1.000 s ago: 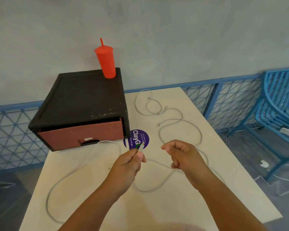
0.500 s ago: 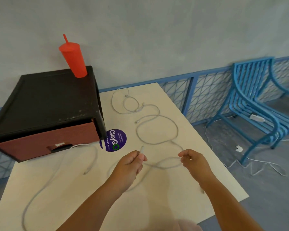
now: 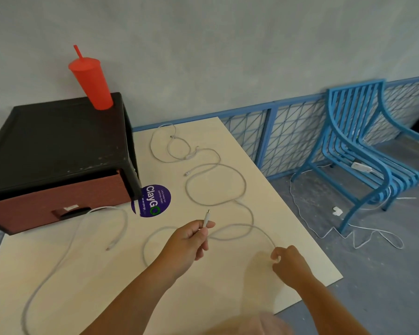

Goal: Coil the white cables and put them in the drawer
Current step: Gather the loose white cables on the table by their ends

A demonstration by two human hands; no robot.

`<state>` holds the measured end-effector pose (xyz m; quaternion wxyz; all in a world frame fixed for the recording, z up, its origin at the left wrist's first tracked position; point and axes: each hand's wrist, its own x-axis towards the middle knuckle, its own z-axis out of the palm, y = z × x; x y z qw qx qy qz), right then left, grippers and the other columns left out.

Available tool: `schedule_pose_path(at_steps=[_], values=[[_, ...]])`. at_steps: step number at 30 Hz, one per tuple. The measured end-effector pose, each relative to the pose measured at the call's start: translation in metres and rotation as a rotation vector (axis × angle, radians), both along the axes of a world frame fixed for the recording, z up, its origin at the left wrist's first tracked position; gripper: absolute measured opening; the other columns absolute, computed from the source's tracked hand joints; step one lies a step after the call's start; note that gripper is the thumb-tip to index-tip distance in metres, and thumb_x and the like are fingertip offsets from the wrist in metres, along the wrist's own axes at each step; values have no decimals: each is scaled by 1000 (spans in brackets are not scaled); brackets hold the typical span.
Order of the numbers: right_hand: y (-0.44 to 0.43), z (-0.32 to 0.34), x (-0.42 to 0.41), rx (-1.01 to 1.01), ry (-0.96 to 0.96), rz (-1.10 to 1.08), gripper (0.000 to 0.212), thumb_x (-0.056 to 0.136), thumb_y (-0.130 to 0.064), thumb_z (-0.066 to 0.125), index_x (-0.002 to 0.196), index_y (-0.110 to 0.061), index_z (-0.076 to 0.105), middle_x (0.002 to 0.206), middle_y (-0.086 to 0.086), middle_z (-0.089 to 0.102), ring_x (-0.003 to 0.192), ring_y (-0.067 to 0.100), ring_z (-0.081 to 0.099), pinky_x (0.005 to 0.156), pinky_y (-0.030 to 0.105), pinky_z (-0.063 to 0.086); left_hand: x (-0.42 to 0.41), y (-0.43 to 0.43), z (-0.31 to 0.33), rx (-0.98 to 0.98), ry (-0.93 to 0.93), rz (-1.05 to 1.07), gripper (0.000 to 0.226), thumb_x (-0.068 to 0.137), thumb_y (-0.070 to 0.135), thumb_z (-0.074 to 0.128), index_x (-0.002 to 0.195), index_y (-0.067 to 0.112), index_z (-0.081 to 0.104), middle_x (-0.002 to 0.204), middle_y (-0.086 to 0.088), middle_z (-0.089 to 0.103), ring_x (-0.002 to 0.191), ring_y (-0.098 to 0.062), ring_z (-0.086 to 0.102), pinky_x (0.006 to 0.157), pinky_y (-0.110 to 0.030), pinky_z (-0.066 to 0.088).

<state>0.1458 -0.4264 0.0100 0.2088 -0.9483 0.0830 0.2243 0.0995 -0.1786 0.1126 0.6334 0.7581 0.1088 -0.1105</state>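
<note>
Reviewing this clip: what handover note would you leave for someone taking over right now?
Left hand pinches the plug end of a white cable; right hand pinches the same cable farther along.
Its rest lies looped on the table; two more cables lie loose, far cable at the back, left cable by the drawer.
Done: nothing coiled. Left: coil all three, stow in drawer.

Soft, even light for you here, with no glare on the table (image 3: pixel 288 250). Your right hand (image 3: pixel 292 264) throws only a faint shadow to its left. The wide lens bends the blue railing (image 3: pixel 270 141) at far right. The white cable (image 3: pixel 46 279) at near left smears soft, and the pink patch (image 3: pixel 252 325) at the near edge is out of focus.
</note>
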Motion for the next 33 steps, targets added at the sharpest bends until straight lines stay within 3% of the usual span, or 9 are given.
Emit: schedule_pose_path(at_steps=[3, 8, 12, 16, 20, 23, 26, 30, 33], values=[[1, -5, -5, -34, 17, 61, 33, 84, -4, 45, 113, -17, 53, 115, 7, 53, 99, 21, 56, 76, 20, 42, -1, -2, -1, 0, 3, 10, 25, 98, 18, 40, 102, 27, 63, 58, 5, 50, 44, -3, 41, 48, -14, 36], [2, -1, -6, 53, 12, 43, 26, 81, -8, 51, 105, -17, 56, 104, 4, 61, 81, 16, 54, 66, 17, 40, -4, -2, 2, -8, 4, 39, 22, 97, 19, 43, 99, 27, 64, 54, 7, 42, 42, -2, 35, 44, -10, 29], [15, 23, 5, 336, 71, -153, 11, 80, -10, 52, 85, -12, 61, 82, 3, 58, 68, 18, 55, 60, 23, 49, -7, 1, 8, -20, -2, 86, 19, 95, 20, 47, 97, 27, 65, 49, 11, 40, 40, -2, 37, 42, -9, 29], [37, 65, 9, 686, 66, -302, 18, 80, -7, 57, 62, -7, 59, 60, 5, 50, 49, 16, 43, 60, 30, 49, -10, 7, 17, -58, -35, 137, 21, 95, 21, 47, 90, 22, 68, 47, 12, 45, 43, -4, 34, 45, -14, 30], [64, 113, -6, 1007, -117, -73, 15, 69, -17, 75, 80, -14, 65, 67, -3, 54, 62, 9, 49, 65, 21, 47, -15, 14, 25, -21, -93, 150, 29, 94, 23, 49, 82, 10, 71, 48, 11, 53, 42, -3, 38, 48, -14, 36], [86, 132, -12, 921, -215, 73, 31, 67, -5, 78, 89, -24, 65, 74, -6, 55, 56, 2, 45, 59, 13, 44, -19, 19, 33, -39, -140, 161, 29, 94, 23, 49, 74, 22, 70, 55, 7, 53, 44, -2, 40, 49, -12, 38], [106, 145, -18, 789, -344, 180, 25, 74, -10, 72, 81, -31, 61, 65, -9, 48, 50, 1, 40, 53, 12, 38, -23, 24, 39, -67, -177, 152, 32, 94, 18, 49, 68, 26, 67, 70, -3, 59, 47, -3, 41, 52, -13, 39], [128, 159, -27, 762, -454, 249, 15, 80, -27, 67, 71, -28, 55, 45, -10, 37, 47, 6, 32, 49, 19, 27, -29, 30, 47, -38, -216, 137, 27, 93, 16, 49, 86, 32, 69, 58, 16, 59, 52, 1, 48, 56, -12, 41], [145, 167, -33, 768, -452, 280, 24, 82, -32, 65, 63, -29, 51, 40, -12, 39, 43, 6, 33, 46, 16, 26, -36, 35, 55, -48, -278, 135, 18, 88, 30, 53, 88, 40, 68, 75, 23, 68, 71, 9, 58, 67, -9, 46]])
